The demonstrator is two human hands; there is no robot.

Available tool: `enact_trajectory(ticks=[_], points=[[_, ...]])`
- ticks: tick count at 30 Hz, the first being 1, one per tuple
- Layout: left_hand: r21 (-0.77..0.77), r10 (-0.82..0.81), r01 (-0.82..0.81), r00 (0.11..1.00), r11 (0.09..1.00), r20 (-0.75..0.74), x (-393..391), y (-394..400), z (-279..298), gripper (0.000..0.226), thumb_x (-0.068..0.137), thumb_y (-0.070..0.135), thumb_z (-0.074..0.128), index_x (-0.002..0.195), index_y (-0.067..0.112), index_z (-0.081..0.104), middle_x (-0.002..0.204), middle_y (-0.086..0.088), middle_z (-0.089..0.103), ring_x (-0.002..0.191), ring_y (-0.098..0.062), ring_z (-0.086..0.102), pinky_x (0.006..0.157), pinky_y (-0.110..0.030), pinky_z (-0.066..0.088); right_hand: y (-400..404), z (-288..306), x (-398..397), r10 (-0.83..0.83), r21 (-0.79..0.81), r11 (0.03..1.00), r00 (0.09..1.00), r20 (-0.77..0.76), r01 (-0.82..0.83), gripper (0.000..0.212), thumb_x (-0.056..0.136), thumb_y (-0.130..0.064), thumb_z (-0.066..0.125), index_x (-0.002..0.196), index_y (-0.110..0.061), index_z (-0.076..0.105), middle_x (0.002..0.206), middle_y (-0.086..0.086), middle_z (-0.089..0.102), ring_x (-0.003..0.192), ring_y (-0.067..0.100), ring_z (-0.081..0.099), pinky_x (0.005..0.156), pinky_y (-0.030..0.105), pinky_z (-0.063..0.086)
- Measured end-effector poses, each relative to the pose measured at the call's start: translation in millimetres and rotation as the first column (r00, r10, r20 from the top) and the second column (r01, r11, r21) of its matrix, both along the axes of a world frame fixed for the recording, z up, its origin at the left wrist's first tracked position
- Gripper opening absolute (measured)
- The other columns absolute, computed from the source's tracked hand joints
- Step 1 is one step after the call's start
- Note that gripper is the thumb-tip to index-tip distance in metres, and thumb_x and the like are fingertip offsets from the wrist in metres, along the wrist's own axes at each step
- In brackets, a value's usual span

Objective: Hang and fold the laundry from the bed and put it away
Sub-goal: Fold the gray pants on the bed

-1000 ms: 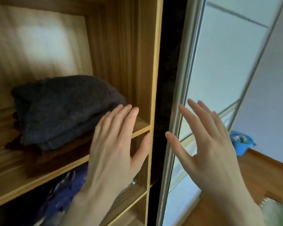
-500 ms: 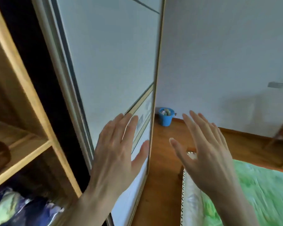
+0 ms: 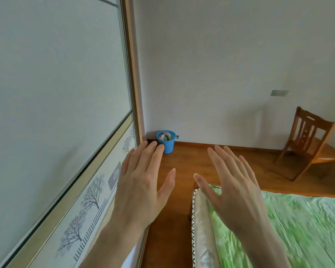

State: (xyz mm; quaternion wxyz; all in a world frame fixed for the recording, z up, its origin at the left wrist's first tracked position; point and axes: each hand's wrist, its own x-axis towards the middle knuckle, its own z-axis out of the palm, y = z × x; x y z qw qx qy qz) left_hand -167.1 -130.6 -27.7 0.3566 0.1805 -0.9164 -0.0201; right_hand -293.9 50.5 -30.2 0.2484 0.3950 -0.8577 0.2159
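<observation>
My left hand (image 3: pixel 143 182) is held up in front of me with straight, spread fingers and holds nothing. My right hand (image 3: pixel 232 182) is raised beside it, also flat and empty, above the near corner of the bed (image 3: pixel 307 229). The bed has a crumpled green sheet and a pale mattress edge. No laundry item shows on the visible part of the bed. The wardrobe's sliding door (image 3: pixel 56 113), white with a tree pattern band, fills the left side; its shelves are out of view.
A blue bucket (image 3: pixel 166 141) with coloured items stands in the far corner by the wardrobe. A wooden chair (image 3: pixel 307 144) stands at the right against the white wall. Wooden floor (image 3: pixel 211 161) runs between wardrobe and bed.
My view has swung right, from the wardrobe shelf with folded dark clothes to the door, the floor and the bed. Both hands stay raised, flat and empty.
</observation>
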Motion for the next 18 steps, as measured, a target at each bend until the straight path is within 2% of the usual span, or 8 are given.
enact_trajectory(ticks=[5, 9, 15, 18], points=[[-0.002, -0.03, 0.03, 0.999, 1.0, 0.02, -63, -16, -11, 0.061, 0.106, 0.055, 0.04, 0.149, 0.014, 0.054, 0.151, -0.004, 0.057, 0.146, -0.022, 0.045, 0.116, -0.05, 0.045, -12, -11, -59, -0.046, -0.002, 0.999, 0.999, 0.027, 0.046, 0.072, 0.101, -0.065, 0.044, 0.155, -0.018, 0.046, 0.16, 0.002, 0.047, 0.153, 0.019, 0.036, 0.126, 0.046, 0.028], [0.005, -0.038, 0.037, 0.998, 0.999, 0.053, -107, -34, -21, 0.06, 0.106, 0.055, 0.041, 0.147, 0.015, 0.055, 0.15, -0.004, 0.058, 0.145, -0.023, 0.046, 0.114, -0.051, 0.047, -24, -20, -103, -0.068, 0.004, 0.998, 0.996, 0.052, 0.068, 0.072, 0.102, -0.066, 0.043, 0.156, -0.018, 0.045, 0.161, 0.002, 0.046, 0.154, 0.019, 0.034, 0.128, 0.042, 0.022], [0.04, -0.052, 0.049, 0.996, 0.998, 0.074, -177, -74, -35, 0.059, 0.105, 0.053, 0.041, 0.146, 0.014, 0.055, 0.148, -0.005, 0.058, 0.145, -0.023, 0.046, 0.116, -0.052, 0.045, -53, -29, -168, -0.102, 0.022, 0.995, 0.992, 0.075, 0.1, 0.073, 0.102, -0.067, 0.04, 0.155, -0.018, 0.046, 0.16, 0.002, 0.047, 0.154, 0.019, 0.035, 0.128, 0.043, 0.024], [0.032, -0.073, 0.072, 0.996, 0.997, 0.056, -226, -107, -35, 0.06, 0.105, 0.053, 0.039, 0.147, 0.013, 0.054, 0.149, -0.006, 0.058, 0.143, -0.024, 0.047, 0.119, -0.047, 0.041, -76, -28, -211, -0.123, 0.033, 0.992, 0.99, 0.064, 0.121, 0.074, 0.102, -0.068, 0.038, 0.156, -0.019, 0.045, 0.161, 0.001, 0.046, 0.154, 0.018, 0.035, 0.128, 0.041, 0.022]])
